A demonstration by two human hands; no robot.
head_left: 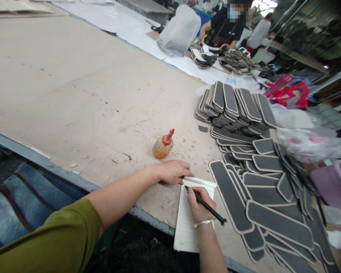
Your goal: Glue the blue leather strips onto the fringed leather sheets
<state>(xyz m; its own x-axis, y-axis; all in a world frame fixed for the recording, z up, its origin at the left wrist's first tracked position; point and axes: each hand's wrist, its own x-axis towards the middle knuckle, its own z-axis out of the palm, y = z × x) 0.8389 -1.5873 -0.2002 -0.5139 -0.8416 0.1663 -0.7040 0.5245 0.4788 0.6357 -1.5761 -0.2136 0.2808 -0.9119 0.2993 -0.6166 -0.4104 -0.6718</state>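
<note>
A lined notepad [184, 223] lies at the table's front edge with its top page folded over. My right hand [200, 203] rests on the page, its fingers closed around a black pen [208, 208] whose tip points at the upper part of the sheet. At the notepad's top left corner, my left hand [173, 171] holds the folded edge with curled fingers; the fingertips are partly hidden. Just beyond that hand stands a small yellowish bottle [161, 148] with a red nozzle.
Loose dark grey panels with pale borders [278, 223] lie heaped to the right, and stacked panels [230, 102] stand behind them. A purple tub [332, 185] is at the far right. Across the table, a person [227, 26] handles pieces beside a white plastic bag [180, 30].
</note>
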